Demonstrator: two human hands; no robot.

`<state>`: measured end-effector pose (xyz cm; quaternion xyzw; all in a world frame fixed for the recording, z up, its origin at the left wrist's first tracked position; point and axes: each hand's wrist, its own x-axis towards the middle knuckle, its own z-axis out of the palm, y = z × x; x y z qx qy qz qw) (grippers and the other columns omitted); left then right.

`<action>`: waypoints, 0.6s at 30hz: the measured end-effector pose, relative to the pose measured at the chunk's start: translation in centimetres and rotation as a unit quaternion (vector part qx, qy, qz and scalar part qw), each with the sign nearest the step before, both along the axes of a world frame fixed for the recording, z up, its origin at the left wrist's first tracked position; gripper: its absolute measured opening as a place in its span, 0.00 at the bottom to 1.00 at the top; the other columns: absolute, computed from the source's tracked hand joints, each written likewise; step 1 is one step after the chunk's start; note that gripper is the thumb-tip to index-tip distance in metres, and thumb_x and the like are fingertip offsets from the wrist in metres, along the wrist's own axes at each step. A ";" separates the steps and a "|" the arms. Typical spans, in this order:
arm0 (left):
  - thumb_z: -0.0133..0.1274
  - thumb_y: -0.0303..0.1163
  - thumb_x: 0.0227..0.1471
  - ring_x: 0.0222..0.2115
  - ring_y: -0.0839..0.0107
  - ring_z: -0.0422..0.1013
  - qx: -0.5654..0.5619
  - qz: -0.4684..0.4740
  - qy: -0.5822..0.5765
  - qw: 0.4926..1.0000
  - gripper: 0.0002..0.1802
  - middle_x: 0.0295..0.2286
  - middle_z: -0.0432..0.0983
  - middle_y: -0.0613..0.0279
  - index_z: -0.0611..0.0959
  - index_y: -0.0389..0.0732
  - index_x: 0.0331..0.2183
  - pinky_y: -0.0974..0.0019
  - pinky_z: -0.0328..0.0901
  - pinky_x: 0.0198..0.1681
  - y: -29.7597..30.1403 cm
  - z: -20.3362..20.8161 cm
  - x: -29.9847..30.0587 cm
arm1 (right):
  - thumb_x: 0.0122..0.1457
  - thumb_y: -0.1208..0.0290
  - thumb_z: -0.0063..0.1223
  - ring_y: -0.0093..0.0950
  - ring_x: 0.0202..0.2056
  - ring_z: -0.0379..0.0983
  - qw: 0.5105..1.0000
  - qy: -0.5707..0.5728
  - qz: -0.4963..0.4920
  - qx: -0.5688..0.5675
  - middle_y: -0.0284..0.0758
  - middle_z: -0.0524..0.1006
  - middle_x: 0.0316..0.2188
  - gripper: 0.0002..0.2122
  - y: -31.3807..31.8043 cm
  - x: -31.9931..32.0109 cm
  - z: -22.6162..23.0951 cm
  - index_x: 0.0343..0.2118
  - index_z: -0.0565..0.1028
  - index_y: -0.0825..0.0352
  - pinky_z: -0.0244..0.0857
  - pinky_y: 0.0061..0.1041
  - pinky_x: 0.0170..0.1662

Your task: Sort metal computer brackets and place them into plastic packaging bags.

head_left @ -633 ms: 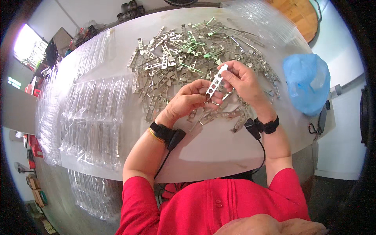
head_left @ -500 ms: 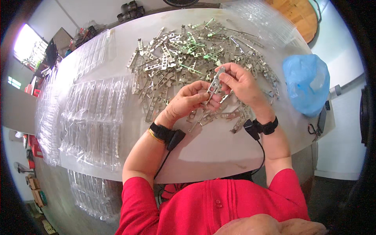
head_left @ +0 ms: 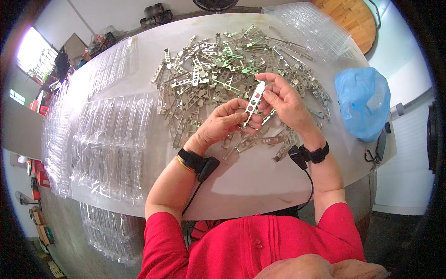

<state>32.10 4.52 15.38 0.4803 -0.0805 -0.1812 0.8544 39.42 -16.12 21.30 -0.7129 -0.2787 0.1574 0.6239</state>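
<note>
A narrow metal bracket with a row of round holes (head_left: 254, 101) is tilted between my two hands, its flat face showing bright. My left hand (head_left: 228, 117) pinches its lower end between thumb and fingers. At the upper end, my right hand (head_left: 282, 96) has its fingers and thumb closed around the bracket's edge. Just beyond and beneath both hands spreads a large heap of similar metal brackets (head_left: 204, 69), some with a greenish glint. A few loose ones lie at the heap's near side, below my hands.
Clear plastic trays holding brackets (head_left: 114, 123) cover the left of the white table (head_left: 232, 190). More clear trays (head_left: 320, 28) lie at the far right. A blue plastic bag (head_left: 363, 103) sits on the right side. A fan (head_left: 214, 4) stands beyond the far edge.
The bracket has turned in my fingers, so its holed face now shows more fully and brighter. Both hands stay in nearly the same place.
</note>
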 end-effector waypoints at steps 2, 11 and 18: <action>0.49 0.30 0.65 0.43 0.61 0.78 -0.003 0.000 0.000 1.000 0.16 0.42 0.80 0.52 0.74 0.37 0.53 0.58 0.74 0.47 0.1 0.0 0.0 | 0.69 0.75 0.44 0.17 0.32 0.72 1.000 -0.002 0.001 0.000 0.28 0.73 0.32 0.16 0.0 0.0 0.0 0.58 0.67 0.65 0.72 0.18 0.33; 0.50 0.31 0.64 0.43 0.63 0.79 0.024 -0.007 -0.007 1.000 0.16 0.42 0.81 0.53 0.75 0.37 0.52 0.58 0.74 0.48 0.1 0.0 0.1 | 0.69 0.74 0.47 0.16 0.31 0.72 1.000 -0.016 0.003 -0.001 0.28 0.75 0.33 0.13 0.1 0.2 -0.5 0.55 0.71 0.67 0.72 0.18 0.35; 0.50 0.33 0.65 0.43 0.60 0.78 -0.026 -0.043 -0.014 0.999 0.15 0.43 0.80 0.51 0.75 0.37 0.50 0.55 0.73 0.48 0.3 -0.7 0.5 | 0.68 0.75 0.49 0.15 0.31 0.73 1.000 0.014 0.009 -0.003 0.27 0.76 0.32 0.11 0.2 0.0 -0.3 0.52 0.73 0.67 0.71 0.17 0.37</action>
